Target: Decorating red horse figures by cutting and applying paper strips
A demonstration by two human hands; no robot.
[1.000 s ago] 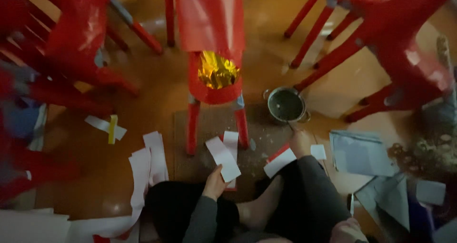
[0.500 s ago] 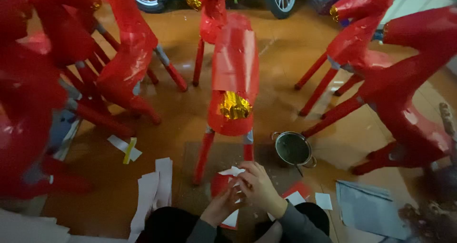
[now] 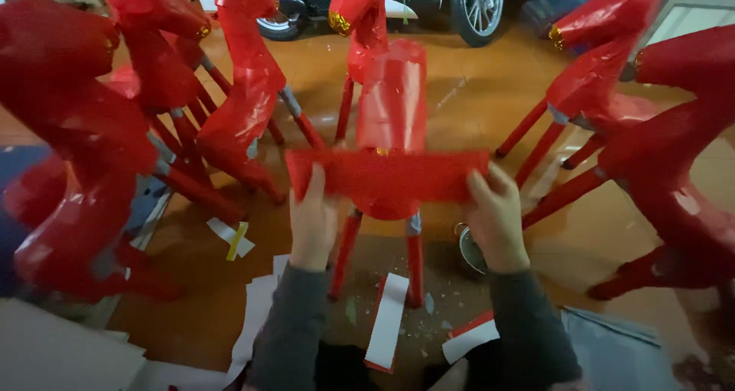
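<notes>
Scraps of white and red paper [image 3: 387,318] lay nearest on the brown floor [image 3: 199,299], one long strip between the two grey sleeves and a shorter one [image 3: 471,337] to its right. A stack of pale sheets [image 3: 53,353] sat at the near left, and a grey sheet [image 3: 620,353] lay at the near right. A small yellow-and-white scrap [image 3: 233,239] rested further left on the floor.

Above these, the left hand [image 3: 312,223] was closed on the left end of a red paper strip [image 3: 387,175], fingers on its front face. The right hand [image 3: 496,219] gripped the right end the same way. The strip was stretched flat and level between them, held against the rear of a red paper horse [image 3: 392,108] standing directly ahead on its thin red legs. A metal pot [image 3: 468,247] showed partly behind the right hand, on the floor beside the horse's right hind leg.

More red paper horses stood round about: several [image 3: 99,131] crowded at the left, others [image 3: 651,131] at the right. Farthest off, a motorbike wheel [image 3: 475,8] stood at the top edge.
</notes>
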